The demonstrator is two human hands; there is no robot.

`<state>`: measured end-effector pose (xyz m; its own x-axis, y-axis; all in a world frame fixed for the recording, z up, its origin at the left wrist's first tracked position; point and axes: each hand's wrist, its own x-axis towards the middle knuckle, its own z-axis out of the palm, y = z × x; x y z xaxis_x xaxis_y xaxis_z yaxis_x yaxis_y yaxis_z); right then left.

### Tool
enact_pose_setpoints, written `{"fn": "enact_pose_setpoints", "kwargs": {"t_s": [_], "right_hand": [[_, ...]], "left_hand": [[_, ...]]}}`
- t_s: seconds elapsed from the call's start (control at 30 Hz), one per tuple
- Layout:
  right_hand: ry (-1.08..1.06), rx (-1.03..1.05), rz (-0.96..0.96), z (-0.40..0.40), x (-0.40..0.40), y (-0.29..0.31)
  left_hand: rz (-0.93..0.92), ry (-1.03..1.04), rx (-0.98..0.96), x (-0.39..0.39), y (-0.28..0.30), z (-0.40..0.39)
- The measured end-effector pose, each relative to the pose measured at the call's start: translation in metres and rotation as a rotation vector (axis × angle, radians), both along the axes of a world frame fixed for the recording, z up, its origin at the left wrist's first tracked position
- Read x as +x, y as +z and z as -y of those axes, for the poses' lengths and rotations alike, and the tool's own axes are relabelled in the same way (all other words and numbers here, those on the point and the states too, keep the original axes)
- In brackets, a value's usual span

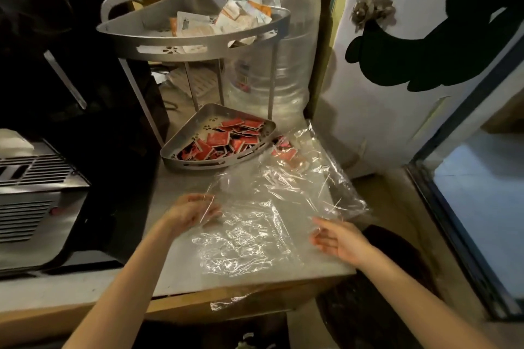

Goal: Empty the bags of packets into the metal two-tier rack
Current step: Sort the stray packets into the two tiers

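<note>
Left hand [191, 211] pinches the clear bag [272, 207] edge; right hand [337, 238], fingers loosely spread, nears its other side. A few red packets [283, 149] remain inside beside the rack's lower tier [198, 163]; lift the closed end, tipping them in.

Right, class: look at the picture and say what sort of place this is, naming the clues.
Probably a small kitchen or café prep corner. A metal two-tier rack holds sachet-like packets, a big clear water bottle stands behind it, and a dark appliance with a drip-tray grille sits to the left on the counter.
</note>
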<state>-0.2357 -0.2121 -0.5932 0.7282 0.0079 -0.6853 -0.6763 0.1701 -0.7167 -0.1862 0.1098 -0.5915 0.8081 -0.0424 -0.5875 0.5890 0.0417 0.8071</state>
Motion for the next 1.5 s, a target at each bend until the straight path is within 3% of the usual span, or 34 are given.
{"fn": "enact_pose_setpoints", "kwargs": {"t_s": [0.13, 0.27, 0.37, 0.47, 0.53, 0.67, 0.87, 1.0, 1.07, 1.17, 1.33, 1.5], "right_hand": [[0.1, -0.082, -0.101, 0.004, -0.009, -0.003], [0.47, -0.074, -0.219, 0.015, -0.01, 0.016], [0.652, -0.042, -0.15, 0.016, 0.0, 0.039], [0.616, 0.109, 0.018, 0.011, 0.019, 0.063], [0.553, 0.092, 0.158, 0.006, 0.034, 0.075], [0.431, -0.125, 0.37, -0.01, 0.063, 0.087], [0.317, -0.606, 0.69, -0.036, 0.093, 0.064], [0.511, -1.126, 0.88, -0.039, 0.103, 0.029], [0.635, -1.288, 0.802, -0.037, 0.107, 0.012], [0.723, -1.291, 0.63, -0.03, 0.107, -0.001], [0.774, -1.299, 0.502, -0.019, 0.093, -0.009], [0.786, -1.349, 0.507, -0.016, 0.081, -0.006]], "left_hand": [[-0.037, -0.021, 0.06, 0.002, -0.005, 0.001], [-0.054, -0.036, 0.063, 0.003, -0.004, -0.003], [-0.045, -0.045, 0.12, 0.004, 0.005, -0.001], [0.034, 0.058, 0.292, 0.007, 0.022, 0.005], [0.144, 0.149, 0.407, 0.013, 0.031, 0.009], [0.607, 0.018, 1.058, 0.016, 0.059, 0.03], [1.034, -0.353, 1.244, 0.015, 0.058, 0.09], [0.831, -0.704, 1.354, 0.024, 0.035, 0.111], [0.743, -0.789, 1.427, 0.029, 0.019, 0.11], [0.678, -0.859, 1.462, 0.035, -0.004, 0.101], [0.694, -0.941, 1.377, 0.026, -0.032, 0.092], [0.872, -0.961, 1.36, 0.031, -0.042, 0.078]]}}
